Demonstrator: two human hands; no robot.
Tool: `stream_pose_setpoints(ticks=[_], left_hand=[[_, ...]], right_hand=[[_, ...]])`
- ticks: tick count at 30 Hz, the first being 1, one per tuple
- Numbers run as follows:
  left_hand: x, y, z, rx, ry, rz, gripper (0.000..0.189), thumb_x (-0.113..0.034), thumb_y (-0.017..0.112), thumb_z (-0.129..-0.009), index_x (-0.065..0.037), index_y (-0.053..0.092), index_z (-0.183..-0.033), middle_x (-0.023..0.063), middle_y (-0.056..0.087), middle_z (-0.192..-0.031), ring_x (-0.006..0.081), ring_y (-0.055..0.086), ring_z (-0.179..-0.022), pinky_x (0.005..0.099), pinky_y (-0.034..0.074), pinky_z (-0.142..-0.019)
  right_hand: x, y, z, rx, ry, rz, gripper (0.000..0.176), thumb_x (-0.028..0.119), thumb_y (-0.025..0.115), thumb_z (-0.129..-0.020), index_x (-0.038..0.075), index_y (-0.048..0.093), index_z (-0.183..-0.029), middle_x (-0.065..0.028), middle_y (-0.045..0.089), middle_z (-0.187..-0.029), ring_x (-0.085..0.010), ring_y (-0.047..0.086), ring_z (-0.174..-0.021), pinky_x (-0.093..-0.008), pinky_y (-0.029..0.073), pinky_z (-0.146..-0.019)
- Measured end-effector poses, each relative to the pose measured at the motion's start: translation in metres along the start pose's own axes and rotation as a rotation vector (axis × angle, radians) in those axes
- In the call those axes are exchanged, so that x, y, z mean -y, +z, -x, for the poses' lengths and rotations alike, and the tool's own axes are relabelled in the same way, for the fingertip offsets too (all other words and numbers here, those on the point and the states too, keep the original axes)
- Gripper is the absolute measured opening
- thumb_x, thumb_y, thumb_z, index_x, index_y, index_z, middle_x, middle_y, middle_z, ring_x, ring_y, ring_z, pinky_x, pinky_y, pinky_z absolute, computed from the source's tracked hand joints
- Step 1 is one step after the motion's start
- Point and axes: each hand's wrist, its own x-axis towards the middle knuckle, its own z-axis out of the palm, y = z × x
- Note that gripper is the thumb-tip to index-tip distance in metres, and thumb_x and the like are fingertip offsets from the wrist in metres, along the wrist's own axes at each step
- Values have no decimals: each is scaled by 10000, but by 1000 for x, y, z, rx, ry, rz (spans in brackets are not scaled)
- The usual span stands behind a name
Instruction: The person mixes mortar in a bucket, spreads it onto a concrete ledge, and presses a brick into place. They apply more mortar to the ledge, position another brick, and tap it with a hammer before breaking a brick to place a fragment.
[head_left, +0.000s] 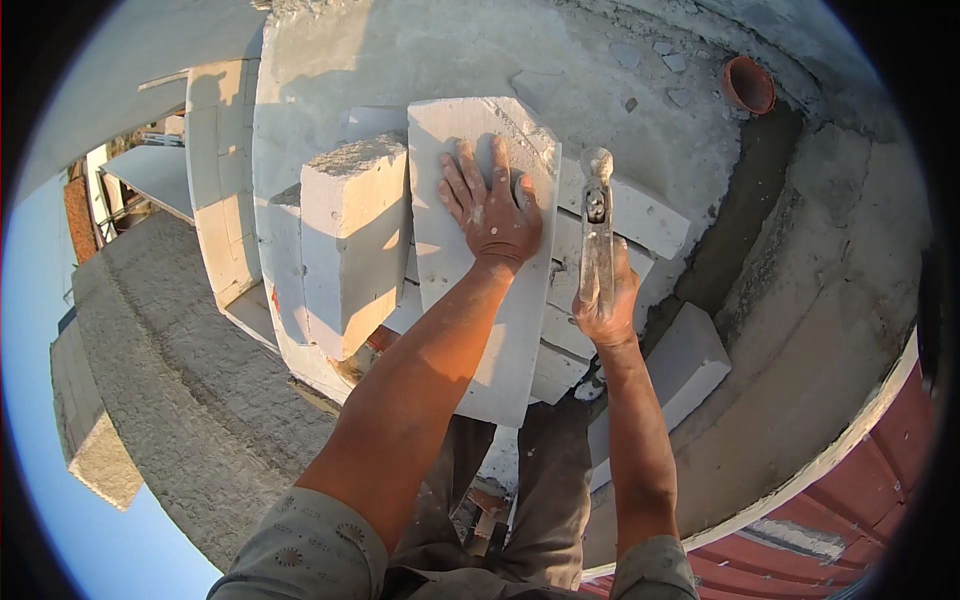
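Note:
My left hand (pixel 495 208) lies flat, fingers spread, on the upper face of a large white lightweight block (pixel 490 350). The block's far right corner is chipped and scored. To its right, my right hand (pixel 612 300) is closed around a dusty hammer (pixel 597 235). The hammer's rounded end points away from me, and its handle is mostly hidden. A second white block (pixel 350 250) stands on end just left of the large one, with a rough, broken top. Several more white blocks (pixel 635 218) lie beneath and to the right of the large block.
A loose white block (pixel 690 365) lies right of my legs. An orange pipe end (pixel 749 85) sticks up at the back right, beside a damp channel (pixel 755 200). A rough concrete wall (pixel 190 340) runs along the left. Red metal sheeting (pixel 850 500) is at lower right.

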Motion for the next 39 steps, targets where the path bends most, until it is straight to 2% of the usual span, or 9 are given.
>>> stream_pose_setpoints(ticks=[2, 5, 10, 15, 23, 26, 33, 34, 39], left_hand=[[2, 1, -2, 13, -4, 12, 653, -383, 452, -993, -154, 290, -1582, 265, 130, -1630, 494, 39, -1504, 605, 16, -1186], [0, 3, 4, 25, -1, 20, 652, -385, 459, -991, -153, 298, -1579, 261, 126, -1632, 488, 28, -1507, 600, 11, -1189], [0, -3, 1, 19, -10, 20, 643, -371, 439, -999, -132, 296, -1579, 278, 141, -1619, 491, 45, -1501, 616, 31, -1177], [-4, -6, 0, 11, -16, 17, 637, -343, 443, -1000, -118, 296, -1577, 282, 140, -1619, 493, 50, -1501, 617, 40, -1178], [0, -5, 0, 50, -26, 24, 672, -352, 485, -979, -144, 281, -1585, 267, 104, -1637, 482, 12, -1510, 600, 3, -1194], [-1, -4, -2, 24, -23, 109, 644, -334, 491, -981, -120, 326, -1565, 305, 175, -1599, 524, 75, -1485, 640, 45, -1167], [0, -6, -1, 14, -20, 88, 659, -333, 506, -974, -127, 315, -1569, 301, 157, -1607, 522, 62, -1487, 635, 36, -1170], [-1, -6, -3, 4, -22, 94, 658, -333, 507, -973, -124, 318, -1568, 301, 159, -1607, 523, 68, -1485, 635, 40, -1170], [4, -5, 9, 9, -25, 61, 659, -345, 502, -971, -122, 326, -1566, 293, 164, -1610, 522, 79, -1485, 635, 50, -1169]], right_hand=[[-26, 12, 5, -72, -286, 1, 496, 369, 562, -1012, -102, 538, -1169, -190, 610, -740, -333, 627, -677, -386, 500, -645], [-37, 22, -35, 260, 316, 212, 449, 365, 538, -1028, -62, 581, -1161, -141, 600, -744, -259, 609, -654, -352, 490, -624], [15, 1, -44, -167, -16, -263, 402, 349, 465, -1069, 12, 498, -853, -66, 501, -669, -182, 441, -518, -331, 360, -497], [-33, 8, -29, 129, 97, 53, 412, 344, 485, -1048, -62, 559, -1061, -204, 618, -793, -371, 644, -671, -419, 507, -607], [-17, 1, -40, 205, -63, 31, 413, 374, 544, -1023, -29, 573, -1107, -163, 643, -804, -344, 621, -657, -397, 505, -636], [-16, -6, -76, 369, 242, 113, 326, 293, 535, -1030, -25, 574, -1090, -168, 635, -786, -338, 617, -674, -393, 503, -633], [-15, 9, -85, 62, -411, 119, 456, 404, 494, -1041, -32, 603, -1117, -223, 623, -777, -395, 662, -760, -428, 519, -682], [-13, 9, -99, 423, 242, 292, 511, 446, 493, -1032, -40, 609, -1138, -246, 639, -797, -421, 667, -790, -422, 520, -710], [13, 3, -107, 244, 141, -16, 474, 390, 516, -1032, -66, 627, -1090, -239, 679, -856, -405, 678, -802, -393, 523, -720]])
